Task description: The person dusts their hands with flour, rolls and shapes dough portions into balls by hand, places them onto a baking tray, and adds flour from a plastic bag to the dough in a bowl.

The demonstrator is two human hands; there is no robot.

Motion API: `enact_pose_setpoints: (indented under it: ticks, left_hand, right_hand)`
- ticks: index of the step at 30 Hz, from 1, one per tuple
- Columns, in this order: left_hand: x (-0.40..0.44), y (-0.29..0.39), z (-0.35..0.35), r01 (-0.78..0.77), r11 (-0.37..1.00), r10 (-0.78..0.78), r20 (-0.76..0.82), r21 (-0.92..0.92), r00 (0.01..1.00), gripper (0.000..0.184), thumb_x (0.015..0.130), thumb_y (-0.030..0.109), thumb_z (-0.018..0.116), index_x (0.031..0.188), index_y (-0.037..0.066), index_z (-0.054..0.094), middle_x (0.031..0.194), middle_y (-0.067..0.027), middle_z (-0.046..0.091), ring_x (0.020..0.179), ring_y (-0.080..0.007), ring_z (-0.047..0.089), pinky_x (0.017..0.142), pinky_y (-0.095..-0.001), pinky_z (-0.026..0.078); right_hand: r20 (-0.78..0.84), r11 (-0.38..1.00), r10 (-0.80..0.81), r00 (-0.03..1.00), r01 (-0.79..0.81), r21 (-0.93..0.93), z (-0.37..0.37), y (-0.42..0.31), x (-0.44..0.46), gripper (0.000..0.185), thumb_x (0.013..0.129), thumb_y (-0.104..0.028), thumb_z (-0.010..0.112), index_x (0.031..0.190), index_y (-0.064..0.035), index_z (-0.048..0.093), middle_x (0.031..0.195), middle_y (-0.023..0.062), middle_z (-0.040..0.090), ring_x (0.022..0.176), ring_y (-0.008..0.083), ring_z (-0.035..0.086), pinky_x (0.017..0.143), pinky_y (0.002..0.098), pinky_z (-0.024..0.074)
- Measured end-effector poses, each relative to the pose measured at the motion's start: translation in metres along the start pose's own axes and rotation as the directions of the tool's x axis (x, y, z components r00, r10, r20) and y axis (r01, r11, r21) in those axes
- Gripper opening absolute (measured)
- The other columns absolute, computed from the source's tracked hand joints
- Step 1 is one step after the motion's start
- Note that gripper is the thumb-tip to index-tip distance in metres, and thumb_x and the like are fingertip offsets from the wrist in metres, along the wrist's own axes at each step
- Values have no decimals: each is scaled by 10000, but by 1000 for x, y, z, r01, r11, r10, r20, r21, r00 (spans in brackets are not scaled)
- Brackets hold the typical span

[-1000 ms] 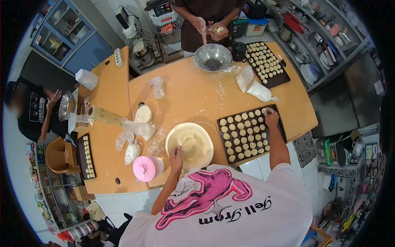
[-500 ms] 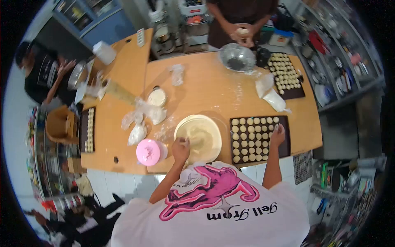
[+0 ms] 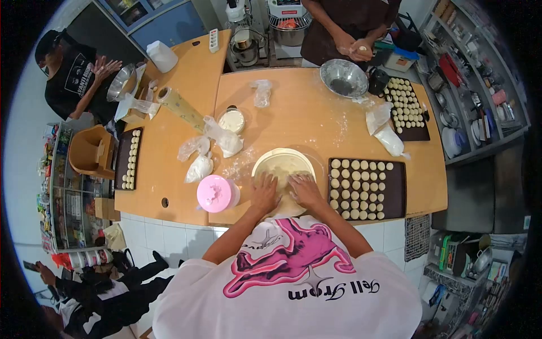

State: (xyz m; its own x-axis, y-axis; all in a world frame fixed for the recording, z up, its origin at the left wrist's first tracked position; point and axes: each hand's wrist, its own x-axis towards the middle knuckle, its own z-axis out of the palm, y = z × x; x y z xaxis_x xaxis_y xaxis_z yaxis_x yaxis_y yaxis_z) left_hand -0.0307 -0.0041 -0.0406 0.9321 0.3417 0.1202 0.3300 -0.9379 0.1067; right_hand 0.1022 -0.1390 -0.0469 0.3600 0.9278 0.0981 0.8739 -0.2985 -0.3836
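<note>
Both hands are at the large cream bowl [image 3: 310, 164] at the table's front edge. My left hand [image 3: 265, 193] lies on the dough at the bowl's left side, fingers spread. My right hand [image 3: 305, 190] rests at the right side of the bowl, fingers apart, with nothing in it. Pale dough [image 3: 287, 165] shows between and beyond the hands. To the right stands a dark tray [image 3: 396, 189] with rows of round dough balls. A pink-lidded container [image 3: 215, 194] stands left of the bowl.
Across the table a person [image 3: 353, 42] holds dough near a metal bowl [image 3: 344, 78]. A second ball tray [image 3: 414, 133] and flour bag [image 3: 389, 139] are at the back right. Another person [image 3: 79, 80] stands left, near a plastic roll [image 3: 181, 108]. Someone lies or sits at lower left.
My right hand has moved left from the ball tray to the bowl, and both hands now lie spread over the dough. The camera view has shifted.
</note>
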Motion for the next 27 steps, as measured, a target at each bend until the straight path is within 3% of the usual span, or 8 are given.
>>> enact_pose_setpoints:
  ticks: [7, 10, 12, 14, 16, 19, 22, 27]
  left_hand:
    - [11, -11, 15, -96, 994, 107, 217, -61, 970, 360, 795, 290, 629, 1098, 103, 579, 995, -63, 574, 991, -246, 568, 998, -540, 290]
    - [13, -18, 19, -91, 946, 130, 107, -311, 986, 315, 814, 275, 620, 1072, 98, 582, 941, -99, 583, 858, -241, 602, 858, -390, 439]
    - [15, -18, 18, 34, 755, 32, 88, -655, 996, 285, 854, 277, 597, 1075, 99, 579, 956, -97, 591, 888, -212, 605, 761, -327, 478]
    - [18, -17, 16, 233, 408, -37, 239, -883, 970, 277, 885, 278, 576, 1088, 90, 568, 955, -91, 589, 892, -181, 602, 702, -283, 493]
    - [21, -13, 15, 508, -39, 29, 507, -861, 862, 290, 907, 278, 556, 1112, 73, 548, 938, -78, 578, 868, -148, 594, 682, -257, 485]
    - [27, 4, 13, 560, -342, 91, 566, -755, 819, 310, 881, 194, 580, 1165, 80, 528, 830, 5, 525, 692, -90, 502, 580, -240, 437]
    - [30, 29, -25, 531, -428, 184, 505, -732, 843, 368, 855, 165, 598, 1197, 71, 502, 873, -5, 548, 694, -71, 498, 583, -228, 429]
    - [39, 40, -44, 506, 253, 86, 540, -825, 837, 496, 782, 202, 665, 1207, 5, 505, 835, -77, 595, 705, -102, 542, 601, -264, 455]
  right_hand:
    - [243, 996, 40, 969, -58, 67, -7, 0, 5, 432, 822, -288, 594, 1193, -69, 558, 1190, 127, 567, 1194, 285, 430, 1059, 453, 218]
    - [179, 991, 72, 981, -90, 96, -26, -7, 4, 446, 812, -308, 626, 1182, -68, 566, 1169, 147, 573, 1129, 291, 492, 1012, 420, 310]
    - [-16, 906, 144, 989, -126, 405, -24, -2, 5, 455, 818, -311, 635, 1183, -50, 558, 1134, 141, 592, 1054, 272, 542, 942, 370, 389]
    - [-91, 649, 254, 963, -100, 755, -10, 3, 11, 455, 835, -316, 628, 1184, -37, 549, 1096, 128, 608, 977, 241, 581, 862, 319, 448]
    - [-24, 158, 342, 939, -33, 987, 6, 2, 20, 445, 863, -325, 604, 1187, -28, 540, 1057, 107, 622, 897, 199, 608, 773, 267, 488]
    - [284, -243, 241, 928, -226, 943, -5, 1, 21, 380, 917, -321, 530, 1165, -32, 537, 1019, 77, 625, 863, 156, 604, 738, 244, 491]
    - [385, -443, 249, 889, -249, 861, -25, -7, 22, 324, 947, -323, 474, 1109, -52, 548, 1031, 87, 625, 856, 157, 611, 697, 263, 499]
    - [291, -341, 336, 896, -172, 924, -7, -1, 26, 308, 936, -370, 482, 949, -66, 527, 815, 45, 554, 754, 149, 555, 713, 275, 463]
